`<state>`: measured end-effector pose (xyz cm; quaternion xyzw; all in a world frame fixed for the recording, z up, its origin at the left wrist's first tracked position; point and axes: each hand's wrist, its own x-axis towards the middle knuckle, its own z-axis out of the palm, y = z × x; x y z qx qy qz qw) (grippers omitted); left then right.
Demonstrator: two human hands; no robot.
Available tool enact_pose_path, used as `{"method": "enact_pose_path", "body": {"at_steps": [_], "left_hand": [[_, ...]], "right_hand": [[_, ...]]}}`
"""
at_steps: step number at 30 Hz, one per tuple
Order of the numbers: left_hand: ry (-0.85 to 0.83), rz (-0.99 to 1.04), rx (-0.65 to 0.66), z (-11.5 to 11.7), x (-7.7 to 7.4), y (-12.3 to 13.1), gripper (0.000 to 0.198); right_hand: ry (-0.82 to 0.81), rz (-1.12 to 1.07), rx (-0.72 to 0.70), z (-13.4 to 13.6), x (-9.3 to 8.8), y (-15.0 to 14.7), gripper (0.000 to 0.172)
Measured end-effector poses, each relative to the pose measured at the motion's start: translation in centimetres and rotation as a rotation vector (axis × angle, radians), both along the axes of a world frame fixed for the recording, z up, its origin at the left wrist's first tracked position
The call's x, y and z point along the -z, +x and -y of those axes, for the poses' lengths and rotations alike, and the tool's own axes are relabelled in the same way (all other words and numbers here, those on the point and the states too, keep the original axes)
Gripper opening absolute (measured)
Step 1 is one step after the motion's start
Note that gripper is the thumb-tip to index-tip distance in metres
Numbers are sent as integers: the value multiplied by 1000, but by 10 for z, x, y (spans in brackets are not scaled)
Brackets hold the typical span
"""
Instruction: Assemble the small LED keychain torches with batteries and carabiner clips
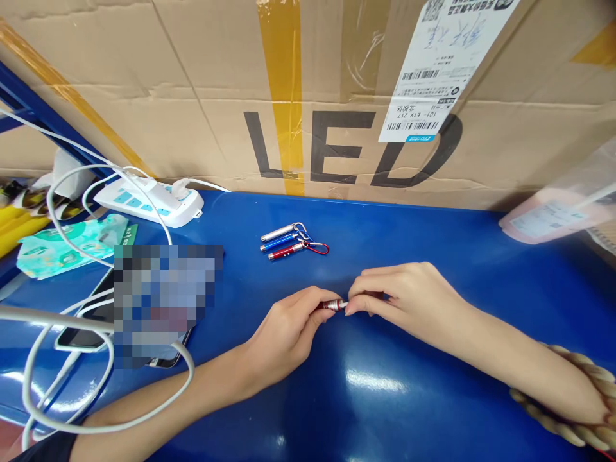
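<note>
My left hand (283, 327) pinches a short red and silver keychain flashlight (333, 304) between thumb and fingers, low over the blue table. Its silver end points right. My right hand (397, 292) is closed in a pinch at that end, where a small pale bit shows by the fingertips. What the right fingers grip is mostly hidden. Just beyond the hands, three more keychain flashlights lie side by side: a silver one (277, 233), a blue one (279, 242) and a red one (286, 251). Small carabiner clips are attached at their right ends.
A large cardboard box (206, 128) marked LED walls off the back. At left are a white power strip (149, 199), looping white cables (110, 427), a green packet (72, 247) and a partly blurred-out device (91, 321). A pink cup (543, 218) stands at right.
</note>
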<state>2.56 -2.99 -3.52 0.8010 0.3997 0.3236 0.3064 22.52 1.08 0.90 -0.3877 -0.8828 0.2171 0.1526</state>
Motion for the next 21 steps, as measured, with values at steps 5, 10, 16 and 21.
{"method": "enact_pose_path", "body": {"at_steps": [5, 10, 16, 21], "left_hand": [[-8, 30, -11, 1, -2, 2, 16], [-15, 82, -5, 4, -4, 3, 15], [6, 145, 95, 9, -5, 4, 16], [98, 117, 142, 10, -3, 4, 18]], "right_hand": [[50, -93, 41, 2, -3, 1, 19], [-124, -193, 32, 3, -11, -2, 14], [-247, -206, 28, 3, -18, -3, 21], [-104, -103, -35, 5, -16, 1, 18]]}}
